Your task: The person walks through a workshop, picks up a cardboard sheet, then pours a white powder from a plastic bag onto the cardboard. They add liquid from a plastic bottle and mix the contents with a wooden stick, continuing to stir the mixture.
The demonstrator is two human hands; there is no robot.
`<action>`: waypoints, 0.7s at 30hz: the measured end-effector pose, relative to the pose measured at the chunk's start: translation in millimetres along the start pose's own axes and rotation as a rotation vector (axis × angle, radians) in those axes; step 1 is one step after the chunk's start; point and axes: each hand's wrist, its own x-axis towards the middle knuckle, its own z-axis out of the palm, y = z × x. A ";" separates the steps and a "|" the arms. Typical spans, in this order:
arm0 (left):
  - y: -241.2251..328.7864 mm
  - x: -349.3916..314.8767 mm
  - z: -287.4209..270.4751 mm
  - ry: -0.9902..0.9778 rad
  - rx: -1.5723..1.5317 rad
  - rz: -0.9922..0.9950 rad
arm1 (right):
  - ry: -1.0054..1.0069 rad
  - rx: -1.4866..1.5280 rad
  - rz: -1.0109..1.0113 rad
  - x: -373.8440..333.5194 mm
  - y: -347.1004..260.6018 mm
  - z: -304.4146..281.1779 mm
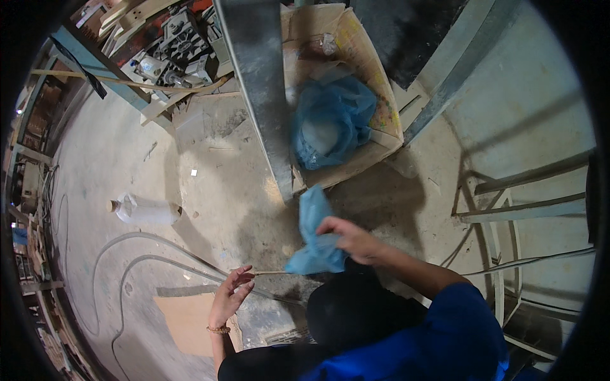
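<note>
scattered machine parts (181, 47) and concrete floor (140, 171) suggest a workshop

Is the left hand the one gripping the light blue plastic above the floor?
No, the right hand grips the light blue plastic, while the left hand is at the end of a thin stick.

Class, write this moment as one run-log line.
left hand: at thin stick, grip unclear | right hand: holding blue plastic | nearby: open cardboard box

Blue short-sleeved top (460, 327), black trousers (362, 308) — and a brown beaded bracelet (218, 329)
</note>
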 end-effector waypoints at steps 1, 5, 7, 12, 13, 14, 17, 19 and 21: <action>0.8 -1.4 -0.3 0.016 -0.017 -0.012 | -0.086 0.010 -0.010 12.0 4.3 12.5; 2.4 4.3 12.5 0.015 -0.101 -0.010 | -0.316 -0.042 -0.320 62.8 28.8 46.5; -1.7 5.6 15.8 0.031 -0.159 0.011 | -0.283 -0.185 -0.214 81.8 26.7 70.7; -12.3 20.8 29.7 0.187 -0.268 0.199 | -0.415 -0.273 -0.075 83.1 5.5 95.6; -14.5 26.0 32.5 0.231 -0.278 0.233 | -0.438 -0.329 -0.139 83.9 6.3 91.0; -20.1 33.2 32.6 0.226 -0.250 0.227 | -0.460 -0.387 -0.201 84.3 4.8 86.0; -45.5 33.7 11.0 0.323 -0.246 0.152 | -0.520 -0.630 -0.347 71.3 -30.3 81.1; -48.7 38.1 14.0 0.409 -0.410 0.044 | -0.441 -0.778 -0.362 49.9 -80.7 58.2; -41.4 41.9 16.5 0.470 -0.475 0.066 | -0.188 -0.775 -0.571 41.1 -129.5 24.0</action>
